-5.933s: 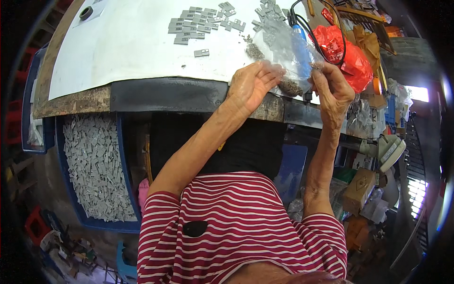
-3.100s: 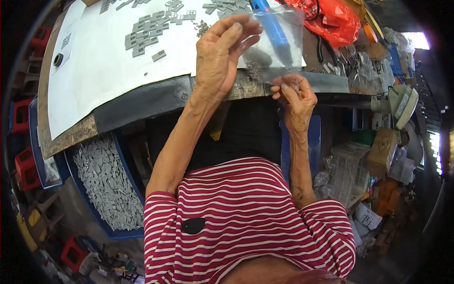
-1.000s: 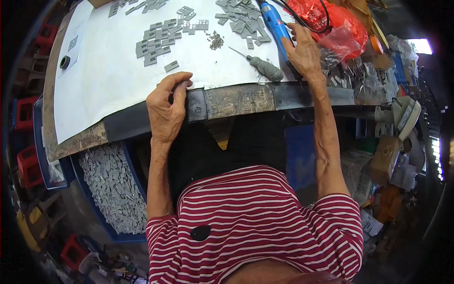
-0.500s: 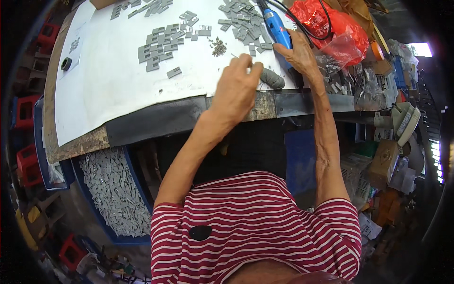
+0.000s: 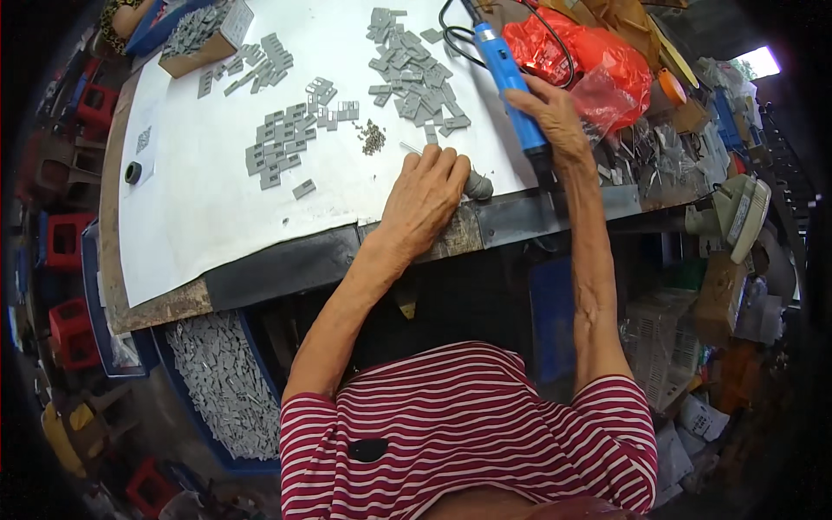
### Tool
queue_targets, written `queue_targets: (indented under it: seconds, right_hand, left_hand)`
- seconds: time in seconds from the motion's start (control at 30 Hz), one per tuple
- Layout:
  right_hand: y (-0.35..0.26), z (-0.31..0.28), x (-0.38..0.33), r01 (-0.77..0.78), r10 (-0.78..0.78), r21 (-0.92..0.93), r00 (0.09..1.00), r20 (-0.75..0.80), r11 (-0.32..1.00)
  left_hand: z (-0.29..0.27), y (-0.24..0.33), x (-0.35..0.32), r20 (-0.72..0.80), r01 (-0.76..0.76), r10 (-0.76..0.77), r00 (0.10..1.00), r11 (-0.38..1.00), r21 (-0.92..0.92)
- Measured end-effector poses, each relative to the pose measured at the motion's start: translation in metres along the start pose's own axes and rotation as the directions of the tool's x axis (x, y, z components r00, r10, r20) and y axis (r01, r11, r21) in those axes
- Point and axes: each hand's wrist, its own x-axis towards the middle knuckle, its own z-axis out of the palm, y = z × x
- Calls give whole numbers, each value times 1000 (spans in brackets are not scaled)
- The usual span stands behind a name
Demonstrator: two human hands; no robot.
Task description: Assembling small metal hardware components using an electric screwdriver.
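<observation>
My right hand [image 5: 559, 117] is closed around the lower part of a blue electric screwdriver [image 5: 507, 74] with a black end and a cord, which slants over the white-covered tabletop. My left hand [image 5: 425, 198] has its fingers curled down over a grey, wrapped-looking handle [image 5: 478, 185] near the table's front edge. A thin pale rod [image 5: 411, 148] shows past its fingertips; whether it joins that handle is hidden. Just beyond the left hand lies a small heap of brownish fasteners [image 5: 372, 137]. Flat grey rectangular pieces lie in a group [image 5: 279, 143] to its left and a larger pile [image 5: 420, 82] farther off.
Red plastic bags [image 5: 598, 65] and clear-bagged parts crowd the right side. A cardboard box [image 5: 208, 48] of grey pieces stands far left, near another person's arm [image 5: 126, 19]. A dark ring [image 5: 133, 172] lies at left. Below the table is a blue-edged bin of grey pieces [image 5: 221, 381].
The view has shifted, bringing the box at far left into sight. My left fingers, raised before, now lie lower over the grey handle. My right hand remains at the screwdriver.
</observation>
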Motion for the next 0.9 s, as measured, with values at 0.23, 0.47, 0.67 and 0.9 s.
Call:
queue_targets:
  seconds: [0.23,0.47,0.67,0.9]
  right_hand:
    - [-18,-24,-1,-249,-49,860,953,301,445]
    - [-40,-39,-16,-345,-263,920,884,385,187]
    - [-71,-31,-37,16,-431,923,887,165,386]
    - [-84,-16,-35,130,-529,926,844,85,355]
  left_hand:
    - [2,5,28,2,-80,80,997,996,-43]
    - [34,19,70,100,-167,183,978,975,-144]
    - [67,18,81,99,-140,169,981,959,-248]
    - [32,14,56,68,-75,101,993,947,-311]
